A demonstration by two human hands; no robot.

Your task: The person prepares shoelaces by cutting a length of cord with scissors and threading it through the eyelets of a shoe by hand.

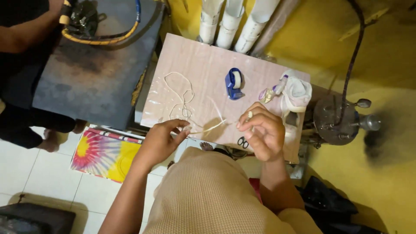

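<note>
Pale board, thin white cord stretched between left hand, right hand

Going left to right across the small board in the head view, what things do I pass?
White string loop → left hand → blue tape dispenser → right hand → white cloth.

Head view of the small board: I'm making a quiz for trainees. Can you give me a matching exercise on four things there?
Things:
1. tape dispenser
2. scissors
3. white cord
4. white cloth

Descriptions:
A. looped on the board's left half
B. blue, mid-board
C. bunched at the right edge
D. near edge, under the right hand

Pairs: 1-B, 2-D, 3-A, 4-C
</note>
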